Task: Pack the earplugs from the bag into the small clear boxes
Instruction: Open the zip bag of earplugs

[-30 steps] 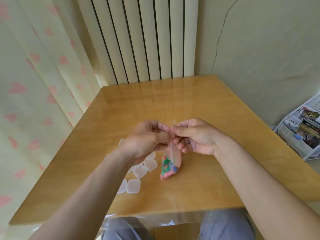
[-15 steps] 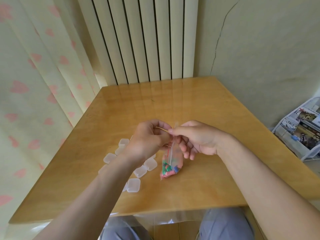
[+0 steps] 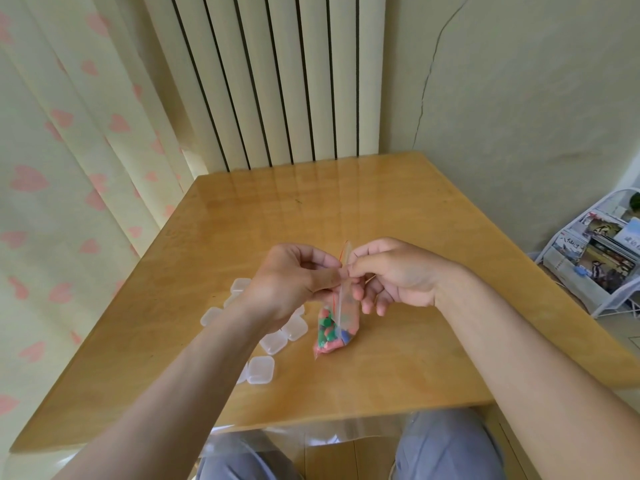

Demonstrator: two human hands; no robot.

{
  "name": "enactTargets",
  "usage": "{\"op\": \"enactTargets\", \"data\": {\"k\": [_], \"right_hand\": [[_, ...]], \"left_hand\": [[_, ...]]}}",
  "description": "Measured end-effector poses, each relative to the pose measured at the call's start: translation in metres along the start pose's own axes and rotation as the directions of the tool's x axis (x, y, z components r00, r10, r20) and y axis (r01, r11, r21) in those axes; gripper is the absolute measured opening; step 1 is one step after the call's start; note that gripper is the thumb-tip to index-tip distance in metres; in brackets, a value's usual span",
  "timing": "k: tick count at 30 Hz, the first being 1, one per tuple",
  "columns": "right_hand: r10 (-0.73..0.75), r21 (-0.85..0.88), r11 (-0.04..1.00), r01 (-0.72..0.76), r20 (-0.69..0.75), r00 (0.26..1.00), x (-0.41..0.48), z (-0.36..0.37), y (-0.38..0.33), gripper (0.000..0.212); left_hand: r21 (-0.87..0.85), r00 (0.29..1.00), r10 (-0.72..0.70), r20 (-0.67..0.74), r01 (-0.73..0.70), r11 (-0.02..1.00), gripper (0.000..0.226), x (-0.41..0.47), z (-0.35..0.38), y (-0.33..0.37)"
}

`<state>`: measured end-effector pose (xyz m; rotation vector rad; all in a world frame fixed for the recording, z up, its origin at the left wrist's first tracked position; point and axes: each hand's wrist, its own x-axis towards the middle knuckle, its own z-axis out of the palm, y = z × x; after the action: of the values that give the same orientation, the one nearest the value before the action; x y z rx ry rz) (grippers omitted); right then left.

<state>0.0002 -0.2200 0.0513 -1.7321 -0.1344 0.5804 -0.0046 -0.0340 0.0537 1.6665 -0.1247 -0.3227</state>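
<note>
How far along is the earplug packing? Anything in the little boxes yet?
Barely started. Done: nothing that shows; the small clear boxes on the table look empty. In hand: the left hand and right hand pinch the top of the bag, the coloured earplugs inside it. Left: getting them out and filling every box.

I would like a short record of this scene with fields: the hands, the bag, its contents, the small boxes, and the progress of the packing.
hands: left hand and right hand each pinch the top edge of the small clear plastic bag, from opposite sides
bag: upright, low over the glossy wooden table; contact unclear
contents: green, pink and blue earplugs, heaped at the bottom
boxes: small clear square boxes, loose group on the table, left of the bag, partly hidden by the left forearm
progress: no earplug seen outside the bag
</note>
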Motion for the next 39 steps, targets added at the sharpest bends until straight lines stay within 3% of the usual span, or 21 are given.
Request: {"op": "enactTargets", "data": {"k": [4,9,13,19,25,27,31,35,39], "right_hand": [[0.051,-0.067,0.996,-0.054,-0.053,0.997,0.002,0.001,-0.002,0.015],[0.097,-0.121,0.985,-0.125,-0.212,0.972,-0.007,-0.019,0.001,0.022],[0.129,-0.223,0.956,-0.189,-0.26,0.957,-0.003,-0.017,0.002,0.023],[0.163,-0.277,0.929,-0.247,-0.294,0.942,-0.003,-0.017,-0.003,0.013],[0.056,-0.319,0.926,-0.202,-0.413,0.909,-0.001,-0.01,-0.013,0.013],[0.06,-0.302,0.934,-0.193,-0.401,0.914,0.002,-0.005,-0.017,0.021],[0.041,-0.316,0.932,-0.177,-0.393,0.918,0.015,0.001,-0.019,0.013],[0.014,-0.208,0.972,-0.114,-0.43,0.903,0.031,-0.003,-0.014,0.014],[0.05,-0.067,0.994,-0.081,-0.371,0.927,0.044,-0.01,-0.003,0.023]], "left_hand": [[0.082,0.999,-0.008,-0.043,0.012,0.997,0.011,0.001,0.005,0.001],[0.152,0.978,0.031,-0.206,0.0,0.988,0.012,0.007,-0.02,0.007],[0.271,0.978,0.074,-0.194,-0.02,0.962,0.015,0.007,-0.019,0.011],[0.282,0.976,0.106,-0.189,-0.05,0.958,0.011,0.008,-0.019,0.007],[0.316,0.967,0.205,-0.154,-0.149,0.937,0.009,0.006,-0.009,0.009],[0.368,0.956,0.255,-0.144,-0.187,0.911,0.01,0.007,-0.005,0.014],[0.52,0.901,0.415,-0.129,-0.295,0.801,0.012,0.018,0.0,0.032],[0.63,0.832,0.549,-0.08,-0.385,0.675,0.015,0.034,0.001,0.05],[0.68,0.825,0.565,-0.009,-0.41,0.608,0.012,0.043,0.004,0.048]]}}
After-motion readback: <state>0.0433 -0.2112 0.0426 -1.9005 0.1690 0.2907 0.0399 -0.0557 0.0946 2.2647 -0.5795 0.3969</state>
